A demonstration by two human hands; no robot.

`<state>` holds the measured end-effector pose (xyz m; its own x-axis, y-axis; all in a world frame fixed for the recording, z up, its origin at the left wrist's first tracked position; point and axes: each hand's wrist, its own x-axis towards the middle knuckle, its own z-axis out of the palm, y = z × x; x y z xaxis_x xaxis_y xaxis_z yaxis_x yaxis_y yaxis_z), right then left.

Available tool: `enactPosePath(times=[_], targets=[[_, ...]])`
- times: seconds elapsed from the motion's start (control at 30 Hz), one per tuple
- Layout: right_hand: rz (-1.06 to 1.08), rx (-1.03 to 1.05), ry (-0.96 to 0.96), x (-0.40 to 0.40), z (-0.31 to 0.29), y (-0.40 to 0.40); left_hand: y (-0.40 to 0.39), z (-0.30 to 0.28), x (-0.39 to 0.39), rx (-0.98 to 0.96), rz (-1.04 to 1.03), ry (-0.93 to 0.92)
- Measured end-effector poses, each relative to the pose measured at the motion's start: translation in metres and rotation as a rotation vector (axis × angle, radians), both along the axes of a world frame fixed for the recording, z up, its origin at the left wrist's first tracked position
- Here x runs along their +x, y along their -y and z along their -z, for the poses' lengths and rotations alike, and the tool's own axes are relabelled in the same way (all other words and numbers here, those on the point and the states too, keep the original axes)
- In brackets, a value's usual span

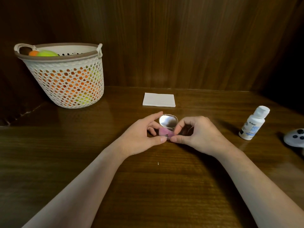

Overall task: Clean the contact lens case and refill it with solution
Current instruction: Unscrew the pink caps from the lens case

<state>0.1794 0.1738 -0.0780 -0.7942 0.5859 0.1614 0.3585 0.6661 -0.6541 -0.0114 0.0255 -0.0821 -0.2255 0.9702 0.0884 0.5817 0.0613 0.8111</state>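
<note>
we have the contact lens case point(167, 128) between both hands at the middle of the wooden table point(148, 186), just in front of the folded white tissue point(158, 99). left hand point(144, 135) curls round its left side, thumb at the front edge, fingers behind; right hand point(197, 134) pinches the right side, thumb low at the front rim, index finger bent over the top. judgement: the step in hand looks like getting at the pink well caps, so we should keep the base pinned flat with the left hand while the right works one cap at a time, turning gently so any old liquid inside is not flicked out. we cannot tell whether a cap is already loose; fingers hide the right one. the case looks small and oval, lid standing open toward the far side with a mirror-like inner face in a pale rim, two rounded pink caps side by side in the lower half. the solution bottle point(253, 123), white with a closed cap, stands well apart to the right, untouched. a woven basket point(65, 79) of coloured balls sits far left.
</note>
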Motion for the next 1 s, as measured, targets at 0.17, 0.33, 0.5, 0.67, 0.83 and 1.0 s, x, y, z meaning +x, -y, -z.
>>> enactPosePath(times=[0.17,0.33,0.5,0.67,0.83,1.0], targets=[[-0.005,-0.022,-0.118,0.002,-0.002,0.002,0.001,-0.001,0.0,-0.003,0.007,0.014],[0.277,-0.104,-0.277,0.005,-0.002,-0.01,0.0,-0.002,0.003,0.004,-0.005,-0.002],[0.412,-0.171,-0.045,0.007,0.01,-0.025,0.0,-0.001,0.002,0.016,0.005,-0.006],[0.434,-0.077,0.047,0.001,0.009,-0.02,0.0,0.004,-0.002,0.067,0.012,0.016],[0.305,0.107,-0.237,0.002,0.001,-0.006,0.001,0.005,-0.002,0.13,0.018,0.068],[-0.088,0.122,-0.226,-0.001,0.0,0.012,0.003,0.0,-0.002,0.176,-0.013,0.149]])
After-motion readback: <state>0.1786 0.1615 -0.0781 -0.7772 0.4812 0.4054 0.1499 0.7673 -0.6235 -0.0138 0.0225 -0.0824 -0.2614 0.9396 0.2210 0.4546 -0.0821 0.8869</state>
